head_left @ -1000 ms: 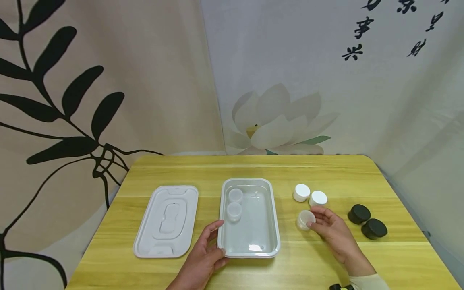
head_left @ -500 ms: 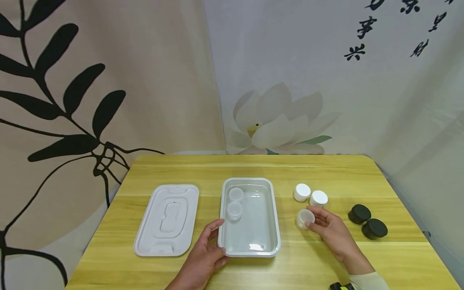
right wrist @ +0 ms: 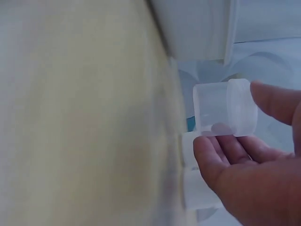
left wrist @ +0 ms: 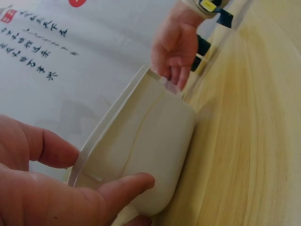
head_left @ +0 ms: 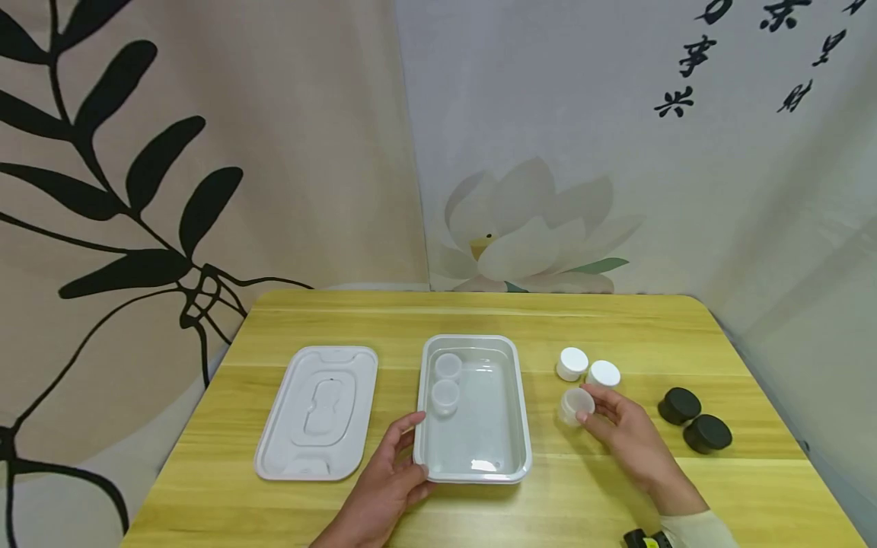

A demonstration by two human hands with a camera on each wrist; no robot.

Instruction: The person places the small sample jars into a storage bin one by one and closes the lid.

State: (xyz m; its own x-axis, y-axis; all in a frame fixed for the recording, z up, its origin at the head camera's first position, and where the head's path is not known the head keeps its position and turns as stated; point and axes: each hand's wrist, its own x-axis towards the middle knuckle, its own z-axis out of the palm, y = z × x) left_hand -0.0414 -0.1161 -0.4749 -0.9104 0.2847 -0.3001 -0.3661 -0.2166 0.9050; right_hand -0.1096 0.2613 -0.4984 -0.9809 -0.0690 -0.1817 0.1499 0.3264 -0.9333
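Lifted slightly, clear jar (head_left: 574, 404) sits pinched in right hand (head_left: 626, 434).

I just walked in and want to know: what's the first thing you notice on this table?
Mid-table sits a white tray with two small clear cups inside; the left hand grips its near left corner. To its right, the right hand pinches another small clear cup just off the wood. A flat white lid lies to the left, and two black caps far right.
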